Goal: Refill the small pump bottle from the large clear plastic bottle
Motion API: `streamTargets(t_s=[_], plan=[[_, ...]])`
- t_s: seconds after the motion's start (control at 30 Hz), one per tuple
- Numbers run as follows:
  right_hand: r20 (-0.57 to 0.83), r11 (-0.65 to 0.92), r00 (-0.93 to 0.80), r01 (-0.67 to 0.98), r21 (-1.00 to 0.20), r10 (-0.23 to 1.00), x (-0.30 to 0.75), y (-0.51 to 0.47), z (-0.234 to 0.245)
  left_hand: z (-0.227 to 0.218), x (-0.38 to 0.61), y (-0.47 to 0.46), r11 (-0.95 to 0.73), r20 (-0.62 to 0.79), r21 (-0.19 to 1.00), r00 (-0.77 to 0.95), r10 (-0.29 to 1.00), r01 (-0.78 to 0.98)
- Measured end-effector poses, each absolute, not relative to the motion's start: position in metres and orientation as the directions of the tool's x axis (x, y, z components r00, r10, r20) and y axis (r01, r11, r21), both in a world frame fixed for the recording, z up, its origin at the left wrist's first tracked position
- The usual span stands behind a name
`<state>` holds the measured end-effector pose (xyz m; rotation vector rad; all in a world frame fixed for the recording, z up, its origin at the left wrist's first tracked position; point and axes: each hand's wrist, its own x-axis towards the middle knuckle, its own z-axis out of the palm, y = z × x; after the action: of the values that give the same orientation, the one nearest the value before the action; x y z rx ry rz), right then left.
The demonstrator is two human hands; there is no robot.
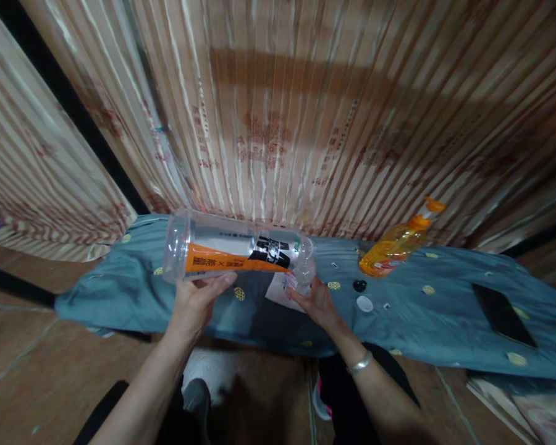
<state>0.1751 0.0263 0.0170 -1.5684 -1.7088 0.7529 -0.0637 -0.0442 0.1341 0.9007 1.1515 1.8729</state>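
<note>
A large clear plastic bottle [241, 247] with a silver, orange and black label lies sideways in the air between my hands. My left hand [197, 303] grips it from below near its wide left end, thumb along the label. The fingers of my right hand [312, 300] close round the narrower right end. Just below that end is a pale paper [278, 295] on the cloth, partly hidden by the bottle and my right hand. A small pink and purple patch shows beside my right thumb; what it is I cannot make out.
An orange pump bottle [391, 247] leans on the patterned teal cloth [449, 315], near a black cap [359, 285] and a white disc [364, 303]. Farther right lies a dark phone [503, 314]. Pleated curtains [278, 123] hang behind, with a dark pole [78, 111] at left.
</note>
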Motion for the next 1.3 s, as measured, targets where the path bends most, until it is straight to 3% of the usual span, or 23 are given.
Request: streamTargets(t_s=[1.03, 1.3], plan=[[0.146, 0.145, -0.043, 0.562, -0.814, 0.988, 0.1760, 0.0269, 0.0123, 0.1362, -0.0667, -0.0459, -0.268, 0.172, 0.947, -0.428, 0.887, -0.176], [0.176, 0.169, -0.045, 0.586, -0.793, 0.983, 0.1764, 0.0280, 0.0077, 0.1373, -0.0658, -0.0439, -0.329, 0.232, 0.930, -0.432, 0.872, -0.164]])
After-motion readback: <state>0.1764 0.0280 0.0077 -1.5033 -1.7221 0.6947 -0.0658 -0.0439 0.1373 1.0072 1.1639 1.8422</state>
